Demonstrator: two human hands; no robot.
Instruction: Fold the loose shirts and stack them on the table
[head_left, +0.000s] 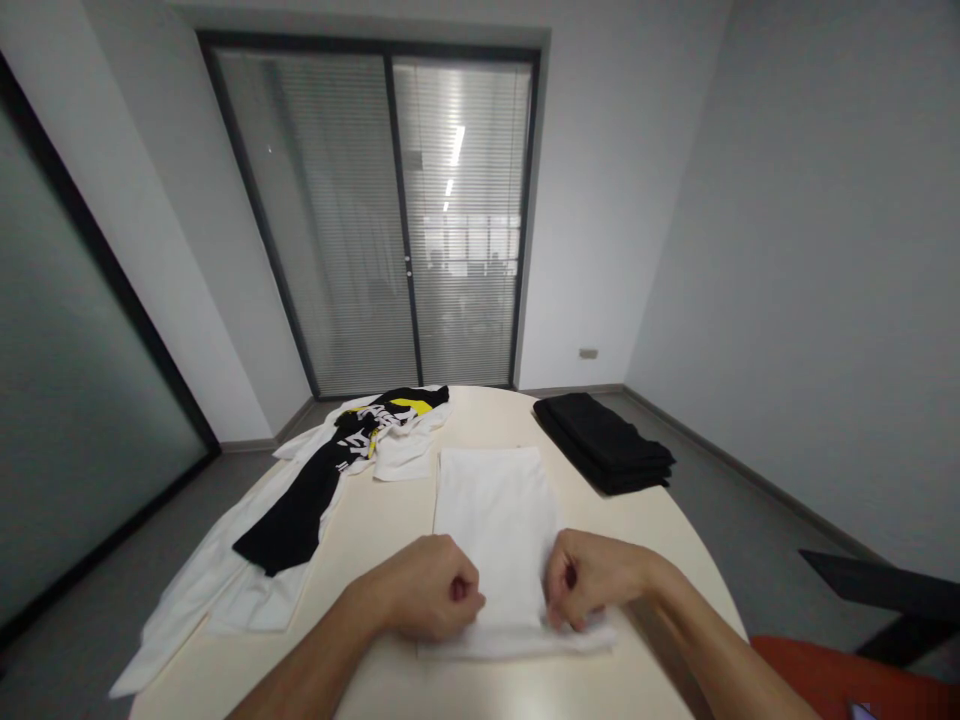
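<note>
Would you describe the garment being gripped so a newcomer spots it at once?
On the beige table, look between the left hand and right hand at the near edge. The white folded garment lies there, plain and smooth, unlike the rumpled black-and-white heap and the folded black stack.

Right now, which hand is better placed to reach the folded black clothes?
Probably the right hand: the folded black clothes lie on its side. The left hand is farther away; both grip the white cloth.
</note>
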